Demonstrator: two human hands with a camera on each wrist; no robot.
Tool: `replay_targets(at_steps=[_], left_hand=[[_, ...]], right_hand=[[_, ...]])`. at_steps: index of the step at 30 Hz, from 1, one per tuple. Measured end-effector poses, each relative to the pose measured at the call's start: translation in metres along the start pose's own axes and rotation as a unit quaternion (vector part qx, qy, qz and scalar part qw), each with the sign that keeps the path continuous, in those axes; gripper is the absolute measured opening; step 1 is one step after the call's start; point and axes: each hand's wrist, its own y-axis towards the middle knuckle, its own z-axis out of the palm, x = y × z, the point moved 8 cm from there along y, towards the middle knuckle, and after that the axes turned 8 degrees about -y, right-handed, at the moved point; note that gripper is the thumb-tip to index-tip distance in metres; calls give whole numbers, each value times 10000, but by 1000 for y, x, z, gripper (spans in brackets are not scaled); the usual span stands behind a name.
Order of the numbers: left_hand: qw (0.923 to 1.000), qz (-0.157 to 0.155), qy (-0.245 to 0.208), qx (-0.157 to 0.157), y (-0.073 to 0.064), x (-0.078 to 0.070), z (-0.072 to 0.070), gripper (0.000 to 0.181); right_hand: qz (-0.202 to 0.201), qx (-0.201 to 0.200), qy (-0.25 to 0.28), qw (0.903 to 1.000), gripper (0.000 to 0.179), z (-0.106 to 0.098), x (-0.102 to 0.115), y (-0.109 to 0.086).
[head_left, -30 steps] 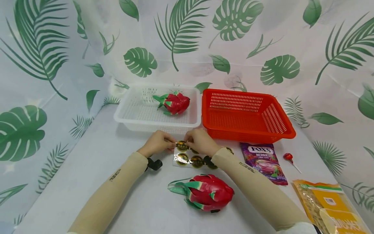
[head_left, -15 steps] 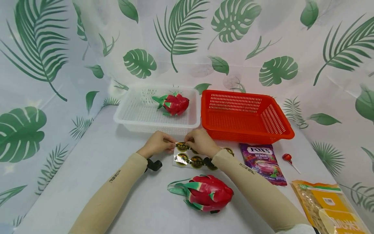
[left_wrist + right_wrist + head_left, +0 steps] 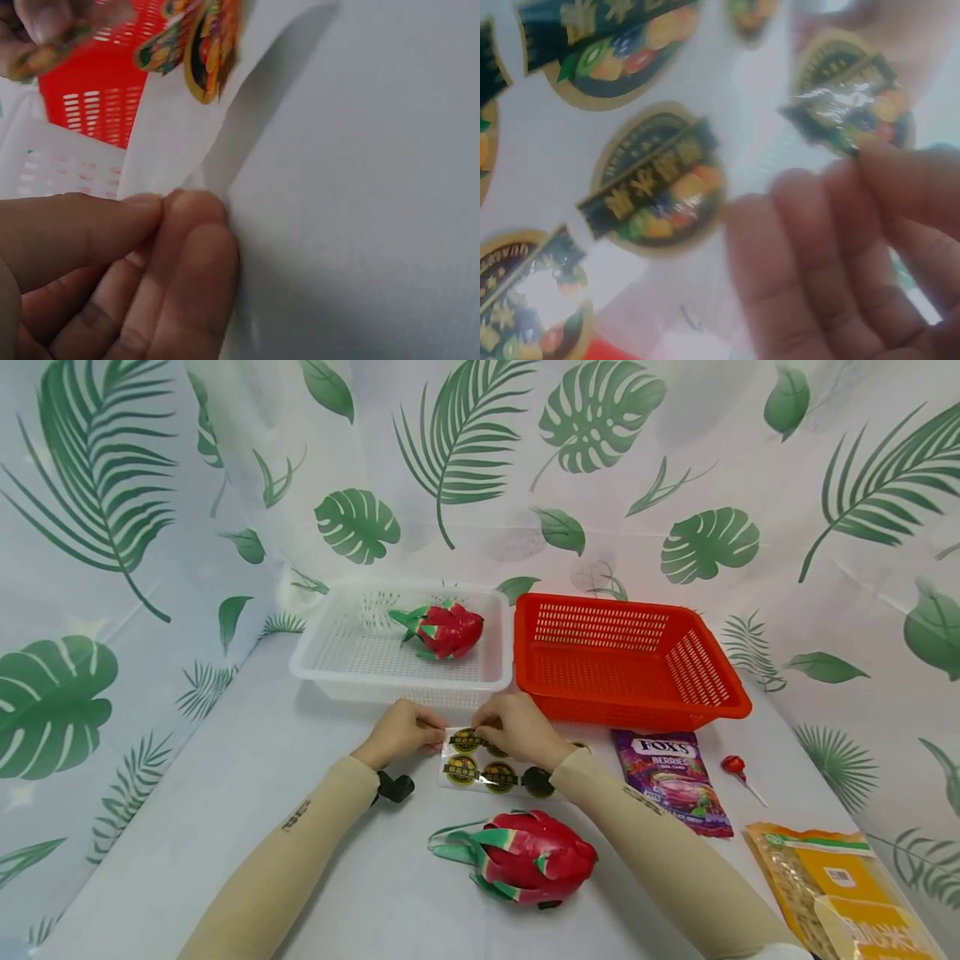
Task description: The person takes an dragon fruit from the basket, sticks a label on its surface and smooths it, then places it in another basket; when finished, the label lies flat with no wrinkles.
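Note:
My left hand point(image 3: 401, 732) pinches the upper left corner of a white sticker sheet point(image 3: 450, 747) between thumb and fingers, as the left wrist view shows up close. My right hand point(image 3: 519, 727) is over the sheet's far edge and pinches a round fruit-label sticker point(image 3: 853, 94) by its rim. More dark, gold-edged round stickers point(image 3: 660, 180) sit in rows on the sheet. The right forearm covers the sheet's right part. Nearer to me, a red dragon fruit point(image 3: 534, 857) with green scales lies on its side on the white table point(image 3: 360, 885).
Behind the hands stand a white basket point(image 3: 390, 677) with another dragon fruit point(image 3: 453, 630) inside and a red basket point(image 3: 630, 702). To the right lie a purple candy bag point(image 3: 671, 781), a red lollipop point(image 3: 734, 766) and a yellow food packet point(image 3: 843, 885).
The sticker sheet has shifted slightly left and toward me under the hands. Both hands keep nearly the same place and grip.

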Motion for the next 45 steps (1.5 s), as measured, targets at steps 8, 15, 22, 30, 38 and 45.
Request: replay_targets(at_steps=[8, 15, 22, 30, 38, 45], left_hand=[[9897, 468, 1298, -378, 0, -7, -5, 14], [9778, 972, 1795, -475, -13, -37, 5, 16], [9805, 1566, 903, 777, -37, -81, 47, 35], [9569, 2119, 782, 1825, -66, -111, 83, 24], [9440, 2271, 936, 2201, -80, -115, 99, 19], [9481, 1959, 1108, 2246, -89, -110, 113, 19]], right_hand=[[304, 309, 356, 9984, 10, -14, -3, -24], [457, 310, 731, 9958, 6, -35, -1, -46], [571, 310, 785, 9948, 4, -51, -1, -67], [568, 577, 1346, 9876, 5, -52, -1, -92], [337, 652, 1732, 9821, 14, -49, 4, -114], [826, 717, 1769, 9781, 9, -45, -4, -143]])
